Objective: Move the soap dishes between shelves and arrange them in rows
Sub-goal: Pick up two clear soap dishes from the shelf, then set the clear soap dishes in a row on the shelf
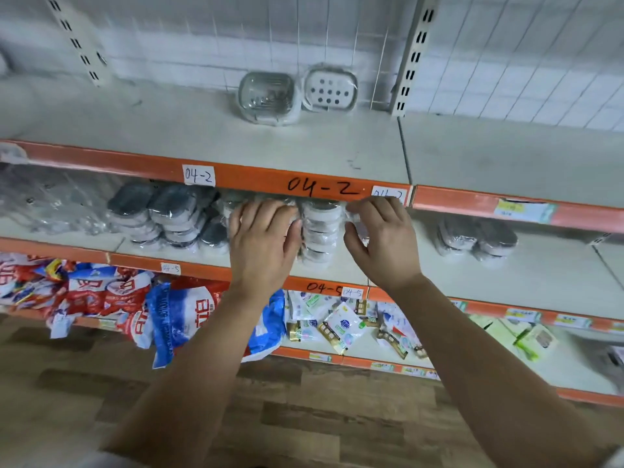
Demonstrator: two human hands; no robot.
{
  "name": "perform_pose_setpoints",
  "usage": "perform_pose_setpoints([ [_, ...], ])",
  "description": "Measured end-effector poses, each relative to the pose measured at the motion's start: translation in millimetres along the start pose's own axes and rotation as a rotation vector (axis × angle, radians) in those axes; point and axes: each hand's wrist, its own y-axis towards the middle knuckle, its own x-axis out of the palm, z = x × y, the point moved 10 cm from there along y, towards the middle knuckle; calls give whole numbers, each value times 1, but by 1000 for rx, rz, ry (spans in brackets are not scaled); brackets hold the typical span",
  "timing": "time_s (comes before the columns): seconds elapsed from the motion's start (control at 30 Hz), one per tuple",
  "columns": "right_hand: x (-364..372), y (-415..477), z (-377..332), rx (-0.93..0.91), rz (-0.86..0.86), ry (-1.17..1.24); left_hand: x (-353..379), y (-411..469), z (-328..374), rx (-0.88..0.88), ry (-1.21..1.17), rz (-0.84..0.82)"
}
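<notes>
Left hand (pixel 263 238) among middle-shelf soap dishes (pixel 320 228), its grip unclear, right hand (pixel 385 238) grip clamped on a wrapped dish (pixel 355 211)

Shelf edges (pixel 236 173) orange; soap dishes (pixel 320 228) white, dark-topped, seemingly grey; floor (pixel 304 417) brown wood-grain; wall (pixel 506 62) white grid.

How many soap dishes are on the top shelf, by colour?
Grey dish: 1
White dish: 1
Total: 2
</notes>
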Motion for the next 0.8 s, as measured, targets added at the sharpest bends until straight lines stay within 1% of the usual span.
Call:
perform_pose_setpoints([
  [0.17, -12, 39, -3, -29, 28, 36, -17, 35, -6, 5, 32, 30],
  [0.33, 8, 81, 2, -10, 12, 54, -8, 70, -36, 2, 61, 33],
  [0.53, 48, 134, 19, 44, 23, 27, 35, 116, -92, 14, 57, -6],
  [0.67, 76, 165, 34, 91, 26, 0, 66, 148, -118, 57, 12, -13],
  [0.8, 100, 188, 49, 141, 47, -26, 104, 174, -142, 77, -48, -108],
])
